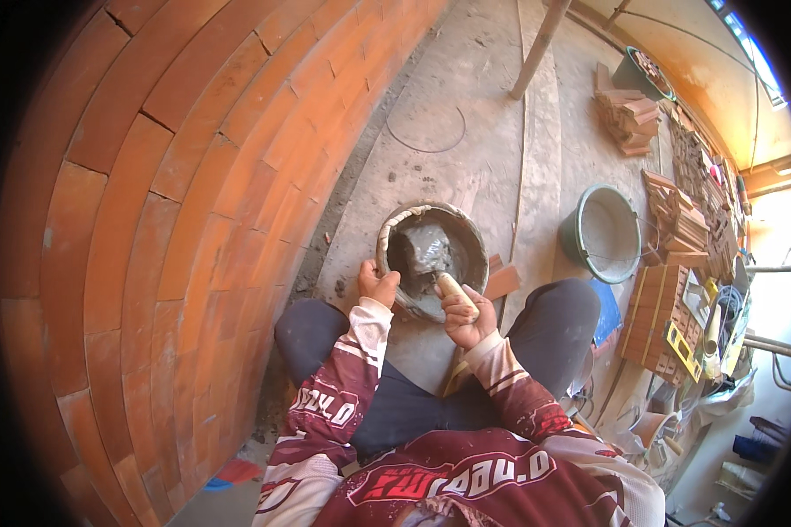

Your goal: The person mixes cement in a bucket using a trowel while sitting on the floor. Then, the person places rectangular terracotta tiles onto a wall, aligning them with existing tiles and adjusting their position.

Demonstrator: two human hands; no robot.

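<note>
In front of my knees stands a mortar-crusted bucket (478,241) with wet grey mortar (431,246) inside. My left hand (379,285) is closed on its near-left rim. With fingers wrapped round the pale handle, my right hand (468,320) holds a trowel (454,292) over the bucket's near-right side. The trowel's blade reaches down into the bucket and is coated in mortar, so its outline is hard to make out.
A brick wall (176,202) rises close on my left. To the right are a green bucket (580,233), stacked bricks (655,321) and a yellow spirit level (682,350). Ahead, a pole (540,48) meets the floor near a thin wire (426,149). Loose bricks (628,121) lie far right.
</note>
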